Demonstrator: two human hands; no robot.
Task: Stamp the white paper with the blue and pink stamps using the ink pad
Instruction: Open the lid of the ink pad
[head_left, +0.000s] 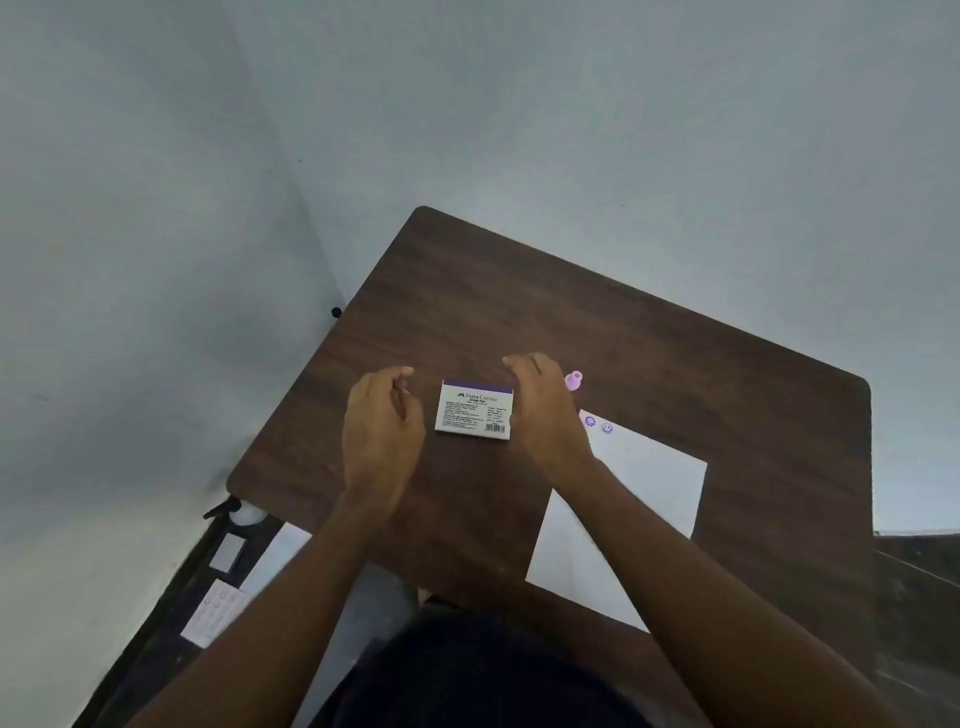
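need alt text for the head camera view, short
A person's left hand and right hand hover on either side of a closed ink pad box on a dark wooden table. A pink stamp stands beyond the white paper, which bears two smiley prints.

The ink pad is a flat white box with a purple band along its far edge and printed text and a barcode on its lid; it lies closed on the dark wooden surface. The pink stamp stands just beyond to the right. The white paper lies flat at right, two purple smiley prints in its far corner.
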